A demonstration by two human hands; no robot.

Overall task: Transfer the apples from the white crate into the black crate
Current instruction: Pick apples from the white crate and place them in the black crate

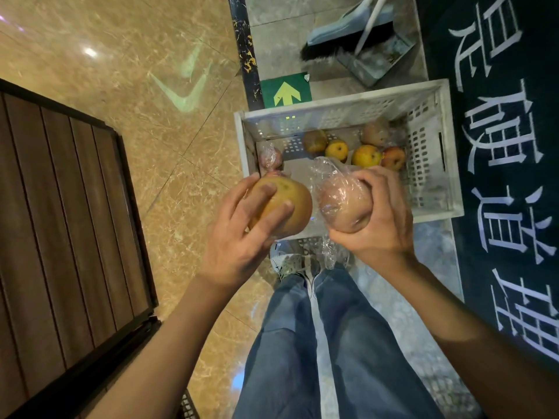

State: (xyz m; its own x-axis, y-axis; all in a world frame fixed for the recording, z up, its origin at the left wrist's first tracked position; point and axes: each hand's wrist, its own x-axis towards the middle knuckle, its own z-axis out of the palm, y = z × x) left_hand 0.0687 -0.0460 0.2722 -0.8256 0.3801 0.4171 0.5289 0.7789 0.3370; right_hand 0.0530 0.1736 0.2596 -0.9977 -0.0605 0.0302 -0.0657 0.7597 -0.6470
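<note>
The near wall of the white perforated plastic crate (423,164) is mostly hidden behind a person's left hand (239,234), right hand (381,219) and the two fruits they hold. The right hand's reddish apple (344,207) shows only dimly through crinkled clear plastic wrap (325,170), its right side covered by fingers. In the crate's near-left corner, a small wrapped red apple (270,158) is partly hidden by the left hand's large golden-brown apple (290,204). Beyond the crate, a white broom handle (372,22) runs off the top edge. Well to the crate's near left, a scrap of black lattice plastic (188,408) is cut by the bottom edge; whether it is the black crate cannot be told.
</note>
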